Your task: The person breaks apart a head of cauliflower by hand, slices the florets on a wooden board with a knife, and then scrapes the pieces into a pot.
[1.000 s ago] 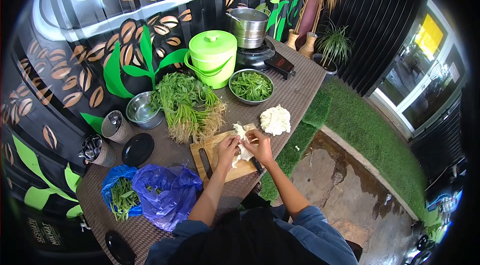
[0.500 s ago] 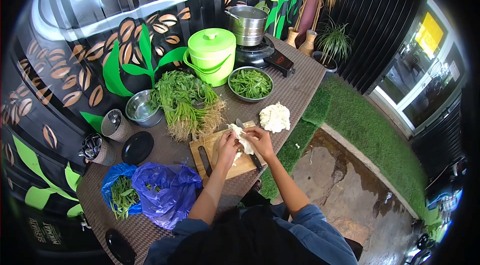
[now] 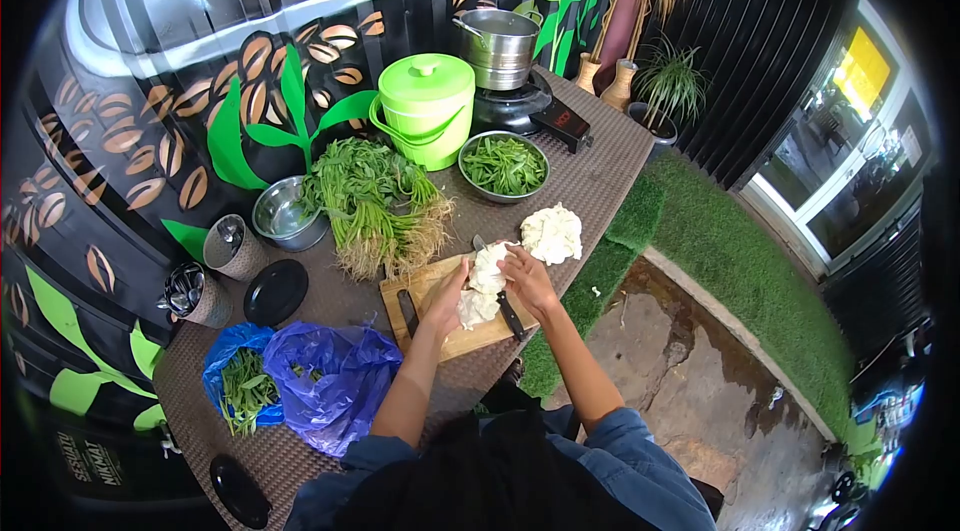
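Note:
A white, lumpy piece that looks like cauliflower (image 3: 489, 269) is between my two hands, above the wooden cutting board (image 3: 434, 278). My right hand (image 3: 529, 283) is closed on its right side with bent fingers. On its left, my left hand (image 3: 446, 304) curves against it, the fingertips partly hidden. Below, another white piece (image 3: 478, 310) lies over the board close to my left palm. A knife with a black handle (image 3: 511, 314) rests on the board's right side, its blade partly covered. Beyond my right hand sits a larger white heap (image 3: 551, 234) on the table.
Leafy greens with roots (image 3: 385, 211) lie behind the board. A bowl of cut leaves (image 3: 503, 167), a green lidded bucket (image 3: 427, 111) and a pot (image 3: 497, 46) on a burner stand at the back. Purple plastic bag (image 3: 335, 376) and metal bowl (image 3: 287, 213) are at left.
The white piece between my hands has turned and now shows a fuller, rounder side. My left hand has shifted slightly left, and a white piece shows below it.

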